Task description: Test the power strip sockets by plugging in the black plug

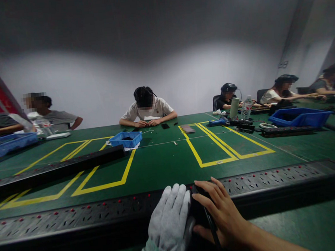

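Observation:
A long black power strip (105,215), with a row of red dots and slanted slots, runs across the table in front of me. My left hand (169,222), in a grey-white glove, lies over the strip's middle, fingers stretched and side by side; its thumb is mostly hidden. Beside it, my bare right hand (225,213) curls its fingers and thumb around a dark black object (204,215) standing at the strip's near edge. That object's kind cannot be made out, and its lower part fades into shadow. Both hands are close together, the glove's edge next to the object.
A second black strip (55,169) lies at left, near a small blue bin (126,139). Right of centre are a blue power tool (218,122), bottle (246,107) and larger blue bin (299,117). Yellow tape marks the green table (158,161). Several people sit around it.

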`<control>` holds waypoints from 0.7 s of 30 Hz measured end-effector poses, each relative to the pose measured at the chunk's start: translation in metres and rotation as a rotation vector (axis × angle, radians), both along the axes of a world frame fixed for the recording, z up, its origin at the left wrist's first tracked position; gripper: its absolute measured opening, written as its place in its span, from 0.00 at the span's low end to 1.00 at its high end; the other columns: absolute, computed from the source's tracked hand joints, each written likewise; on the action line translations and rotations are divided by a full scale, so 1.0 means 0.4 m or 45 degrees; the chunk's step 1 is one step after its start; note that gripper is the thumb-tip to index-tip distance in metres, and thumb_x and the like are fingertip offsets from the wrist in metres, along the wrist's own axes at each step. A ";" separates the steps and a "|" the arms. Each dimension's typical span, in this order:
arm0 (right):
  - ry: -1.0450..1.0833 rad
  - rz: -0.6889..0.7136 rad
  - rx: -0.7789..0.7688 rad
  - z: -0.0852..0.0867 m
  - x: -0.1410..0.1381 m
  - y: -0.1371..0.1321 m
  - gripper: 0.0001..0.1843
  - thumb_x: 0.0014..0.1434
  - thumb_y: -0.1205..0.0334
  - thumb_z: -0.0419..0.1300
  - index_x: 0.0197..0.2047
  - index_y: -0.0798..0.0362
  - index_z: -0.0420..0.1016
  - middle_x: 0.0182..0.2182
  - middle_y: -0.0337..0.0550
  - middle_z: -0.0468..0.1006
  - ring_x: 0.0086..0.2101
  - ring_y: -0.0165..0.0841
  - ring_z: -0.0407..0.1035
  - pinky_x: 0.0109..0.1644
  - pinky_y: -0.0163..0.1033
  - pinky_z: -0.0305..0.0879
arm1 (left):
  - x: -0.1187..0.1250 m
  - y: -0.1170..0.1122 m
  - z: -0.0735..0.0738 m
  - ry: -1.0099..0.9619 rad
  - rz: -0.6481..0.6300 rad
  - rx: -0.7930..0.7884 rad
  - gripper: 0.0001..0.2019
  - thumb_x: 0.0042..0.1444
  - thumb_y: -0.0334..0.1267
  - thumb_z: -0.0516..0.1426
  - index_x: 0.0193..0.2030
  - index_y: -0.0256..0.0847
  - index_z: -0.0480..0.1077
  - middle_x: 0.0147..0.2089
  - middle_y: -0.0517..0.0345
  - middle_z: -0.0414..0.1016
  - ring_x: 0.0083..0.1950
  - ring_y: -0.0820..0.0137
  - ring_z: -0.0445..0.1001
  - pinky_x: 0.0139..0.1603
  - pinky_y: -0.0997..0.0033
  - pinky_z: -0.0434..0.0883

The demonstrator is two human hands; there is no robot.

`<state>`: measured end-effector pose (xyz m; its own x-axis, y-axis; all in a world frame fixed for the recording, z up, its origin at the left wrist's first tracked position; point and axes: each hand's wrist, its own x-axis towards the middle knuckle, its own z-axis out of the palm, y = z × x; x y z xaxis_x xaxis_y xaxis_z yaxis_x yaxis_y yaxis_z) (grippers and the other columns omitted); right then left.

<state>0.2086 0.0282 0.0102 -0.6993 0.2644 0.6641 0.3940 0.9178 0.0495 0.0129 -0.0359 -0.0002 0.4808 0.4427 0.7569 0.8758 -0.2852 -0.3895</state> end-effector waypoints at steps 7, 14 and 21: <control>0.009 -0.014 0.003 0.000 -0.002 0.001 0.31 0.52 0.56 0.63 0.57 0.52 0.61 0.56 0.56 0.66 0.55 0.47 0.63 0.62 0.59 0.51 | 0.002 -0.001 0.007 0.002 0.007 0.005 0.18 0.62 0.34 0.49 0.53 0.27 0.70 0.54 0.43 0.74 0.58 0.55 0.70 0.55 0.54 0.72; 0.008 -0.016 -0.005 0.001 0.000 -0.004 0.30 0.51 0.58 0.63 0.57 0.53 0.61 0.56 0.56 0.66 0.55 0.48 0.63 0.62 0.60 0.51 | 0.006 -0.002 0.009 -0.037 -0.008 -0.016 0.19 0.60 0.33 0.49 0.54 0.26 0.69 0.55 0.41 0.73 0.59 0.55 0.69 0.55 0.53 0.72; 0.022 -0.015 -0.024 0.002 -0.005 -0.004 0.30 0.51 0.59 0.64 0.57 0.52 0.62 0.57 0.56 0.65 0.55 0.48 0.62 0.62 0.61 0.51 | 0.006 -0.005 0.010 -0.033 -0.016 -0.029 0.19 0.59 0.31 0.50 0.54 0.26 0.69 0.55 0.40 0.73 0.58 0.53 0.70 0.54 0.51 0.73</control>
<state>0.2066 0.0265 0.0110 -0.6847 0.2854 0.6707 0.4056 0.9137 0.0251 0.0152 -0.0381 0.0037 0.4669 0.4539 0.7590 0.8817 -0.3047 -0.3602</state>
